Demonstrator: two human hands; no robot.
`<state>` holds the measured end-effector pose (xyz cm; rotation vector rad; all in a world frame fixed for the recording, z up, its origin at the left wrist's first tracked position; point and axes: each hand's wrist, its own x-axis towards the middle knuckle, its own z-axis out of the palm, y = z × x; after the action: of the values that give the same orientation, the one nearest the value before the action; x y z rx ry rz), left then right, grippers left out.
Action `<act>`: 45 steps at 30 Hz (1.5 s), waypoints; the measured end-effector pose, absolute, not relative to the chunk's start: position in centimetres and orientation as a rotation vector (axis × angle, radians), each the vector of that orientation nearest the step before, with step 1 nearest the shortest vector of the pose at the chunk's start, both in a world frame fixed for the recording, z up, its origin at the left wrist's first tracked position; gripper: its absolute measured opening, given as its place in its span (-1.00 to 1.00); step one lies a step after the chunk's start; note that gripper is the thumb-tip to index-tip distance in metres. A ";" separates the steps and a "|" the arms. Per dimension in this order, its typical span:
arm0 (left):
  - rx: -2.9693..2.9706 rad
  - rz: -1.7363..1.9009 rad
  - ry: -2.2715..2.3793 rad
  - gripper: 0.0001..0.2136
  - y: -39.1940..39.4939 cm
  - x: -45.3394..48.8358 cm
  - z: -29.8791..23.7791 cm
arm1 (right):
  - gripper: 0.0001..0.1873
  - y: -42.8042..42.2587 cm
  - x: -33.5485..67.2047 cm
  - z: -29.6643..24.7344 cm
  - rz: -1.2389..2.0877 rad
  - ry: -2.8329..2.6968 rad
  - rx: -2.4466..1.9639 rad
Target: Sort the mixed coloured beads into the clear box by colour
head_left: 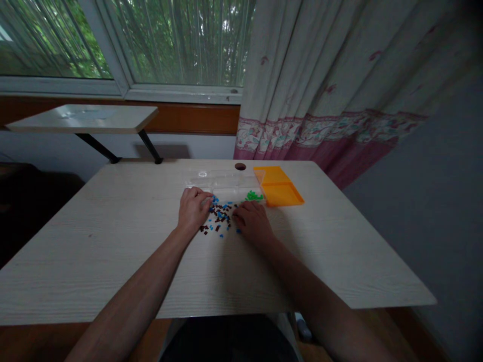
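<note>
A scatter of small blue and dark brown pieces (220,218) lies on the pale wooden table (113,241) between my hands. My left hand (193,207) rests at the pile's left edge, fingers curled and pinched near some blue pieces; what it grips is too small to see. My right hand (252,220) lies at the pile's right edge, fingers bent down onto the pieces. Just behind stands a clear plastic compartment box (222,182) with green pieces (254,196) in its right cell. Its orange lid (278,187) lies open to the right.
A round cable hole (240,166) sits near the table's far edge. Behind the table are a small white side table (81,118) on black legs, a window and a floral curtain (339,90). The table's right edge borders a grey wall.
</note>
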<state>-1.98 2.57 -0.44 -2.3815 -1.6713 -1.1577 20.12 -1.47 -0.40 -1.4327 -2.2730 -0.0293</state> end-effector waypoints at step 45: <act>-2.893 -1.080 -1.160 -0.84 0.5 -0.3 0.1 | -0.77 -1.0 19.9 -0.6 0.136 -1.986 -1.259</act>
<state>-0.34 0.53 0.14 -2.8926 -1.1600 -1.0799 19.88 -0.96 -0.55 -1.2595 -1.9859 0.1359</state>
